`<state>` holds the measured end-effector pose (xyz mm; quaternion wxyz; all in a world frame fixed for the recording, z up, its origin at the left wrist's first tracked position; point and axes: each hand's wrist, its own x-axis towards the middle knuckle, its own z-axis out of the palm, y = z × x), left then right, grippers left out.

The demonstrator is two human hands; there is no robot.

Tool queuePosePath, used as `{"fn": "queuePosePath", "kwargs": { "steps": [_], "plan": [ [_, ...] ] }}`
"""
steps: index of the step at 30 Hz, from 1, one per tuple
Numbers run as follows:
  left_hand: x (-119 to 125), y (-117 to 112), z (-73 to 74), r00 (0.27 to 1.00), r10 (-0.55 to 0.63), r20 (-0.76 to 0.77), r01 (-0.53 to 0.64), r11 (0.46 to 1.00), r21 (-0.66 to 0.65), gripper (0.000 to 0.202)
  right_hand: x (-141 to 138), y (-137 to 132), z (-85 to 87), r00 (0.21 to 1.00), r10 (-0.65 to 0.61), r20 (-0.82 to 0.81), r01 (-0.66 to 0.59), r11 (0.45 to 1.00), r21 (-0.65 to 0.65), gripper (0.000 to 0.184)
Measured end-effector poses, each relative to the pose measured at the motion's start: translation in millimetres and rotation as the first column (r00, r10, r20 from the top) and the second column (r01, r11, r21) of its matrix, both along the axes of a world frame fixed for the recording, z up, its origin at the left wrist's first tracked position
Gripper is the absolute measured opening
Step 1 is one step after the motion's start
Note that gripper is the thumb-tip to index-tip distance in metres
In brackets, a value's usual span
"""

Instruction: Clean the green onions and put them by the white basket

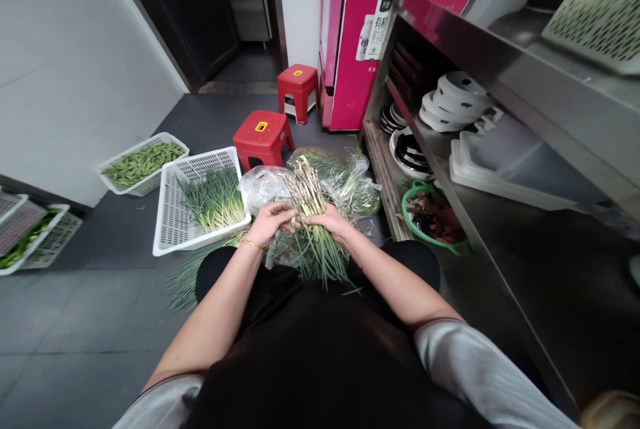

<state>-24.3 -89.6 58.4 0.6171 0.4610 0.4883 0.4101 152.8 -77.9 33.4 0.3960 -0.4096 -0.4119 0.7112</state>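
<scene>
A bunch of green scallions (311, 215) with pale root ends pointing away from me rests over my lap. My left hand (270, 221) is closed around the bunch on its left side. My right hand (330, 219) grips the same bunch from the right. Behind the bunch lies a clear plastic bag (267, 185) with more greens inside. A white slotted basket (173, 215) on the floor to my left holds a pile of trimmed scallions (213, 199). More loose scallions (187, 275) lie on the floor by my left knee.
Another white basket (143, 163) of green beans sits by the wall, and further baskets (30, 232) at far left. Two red stools (263, 137) stand ahead. A steel shelf unit (500, 169) with plates and trays runs along my right, with a green colander (425, 215) of scraps.
</scene>
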Motion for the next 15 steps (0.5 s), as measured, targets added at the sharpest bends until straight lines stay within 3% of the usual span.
{"fn": "queuePosePath", "kwargs": {
  "steps": [4, 10, 15],
  "plan": [
    [0, 5, 5.8, 0.999, 0.022, 0.03, -0.021, 1.0, -0.016, 0.029, 0, -2, -2.8, 0.998, 0.058, -0.03, -0.06, 0.997, -0.049, 0.029],
    [-51, 29, 11.8, 0.944, 0.328, 0.032, -0.328, 0.945, -0.012, 0.018, 45, 1, -4.2, 0.994, 0.046, 0.094, -0.032, 0.988, -0.151, 0.018],
    [-80, 41, 10.0, 0.914, 0.343, -0.217, -0.345, 0.938, 0.034, 0.014, 81, 2, -10.7, 0.986, 0.029, 0.166, 0.002, 0.983, -0.185, 0.016]
  ]
}}
